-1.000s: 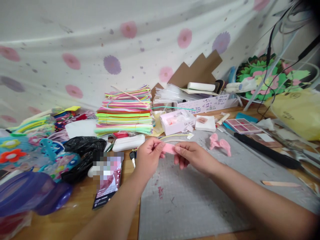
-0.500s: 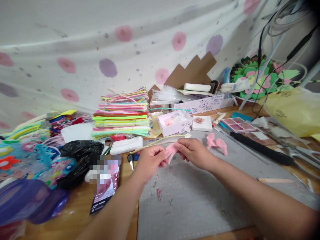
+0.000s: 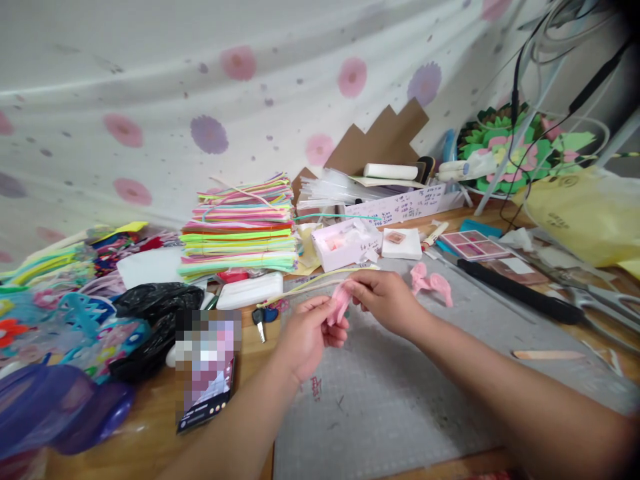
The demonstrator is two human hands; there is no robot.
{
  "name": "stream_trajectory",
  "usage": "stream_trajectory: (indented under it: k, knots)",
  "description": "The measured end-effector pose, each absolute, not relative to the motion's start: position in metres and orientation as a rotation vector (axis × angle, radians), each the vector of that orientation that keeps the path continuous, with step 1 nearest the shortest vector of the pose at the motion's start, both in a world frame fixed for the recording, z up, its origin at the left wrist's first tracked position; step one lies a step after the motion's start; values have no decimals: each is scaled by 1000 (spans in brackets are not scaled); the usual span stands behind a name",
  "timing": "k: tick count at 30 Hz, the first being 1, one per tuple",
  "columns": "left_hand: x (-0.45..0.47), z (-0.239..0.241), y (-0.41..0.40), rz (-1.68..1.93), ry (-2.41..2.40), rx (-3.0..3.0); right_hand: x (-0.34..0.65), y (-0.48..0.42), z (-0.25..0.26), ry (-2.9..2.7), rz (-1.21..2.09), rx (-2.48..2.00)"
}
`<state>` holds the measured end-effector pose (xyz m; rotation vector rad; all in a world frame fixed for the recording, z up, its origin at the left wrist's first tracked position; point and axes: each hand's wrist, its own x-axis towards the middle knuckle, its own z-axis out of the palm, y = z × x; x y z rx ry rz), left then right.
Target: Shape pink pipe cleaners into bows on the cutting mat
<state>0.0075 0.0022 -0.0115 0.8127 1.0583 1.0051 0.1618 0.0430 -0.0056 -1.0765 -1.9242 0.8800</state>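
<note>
A bent pink pipe-cleaner piece (image 3: 341, 301), made of several strands side by side, is held between my two hands above the grey cutting mat (image 3: 380, 400). My left hand (image 3: 314, 332) pinches its lower end between thumb and fingers. At the upper end, my right hand (image 3: 383, 300) grips it with thumb and forefinger; its other fingers are curled. Some of the piece is hidden by the fingers. Just beyond my right hand, a second, curled pink piece (image 3: 431, 285) lies on the mat.
Bundled pipe cleaners (image 3: 237, 230) are stacked at the back. A small white box (image 3: 345, 245) stands beside them. A phone (image 3: 207, 373) and keys (image 3: 260, 323) lie left of the mat. At right are scissors (image 3: 595, 297), a black-handled tool (image 3: 520, 291) and a wooden stick (image 3: 547, 355).
The pink piece now bends more steeply between my hands, and my left hand has turned, its lower fingers loosening. The view has shifted slightly, and the keys show more fully.
</note>
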Motion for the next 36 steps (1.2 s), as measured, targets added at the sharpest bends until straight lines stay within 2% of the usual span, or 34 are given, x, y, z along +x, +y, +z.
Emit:
stream_trajectory:
  k: [7, 14, 18, 23, 30, 36]
  knots:
    - [11, -16, 1, 1099, 1028, 869, 154, 40, -11, -1554, 1199, -987]
    - [3, -14, 1, 1109, 1417, 1671, 155, 34, -6, -1480, 1142, -1023]
    - [2, -9, 0, 1153, 1454, 2033, 156, 34, -7, -1386, 1229, -957]
    - [4, -21, 1, 1189, 1448, 1685, 153, 36, -14, -1356, 1442, -802]
    - [8, -26, -2, 1236, 1361, 1534, 148, 30, -13, -1511, 1228, -884]
    - [10, -22, -2, 1258, 1303, 1438, 159, 33, -2, -1809, 757, -1016]
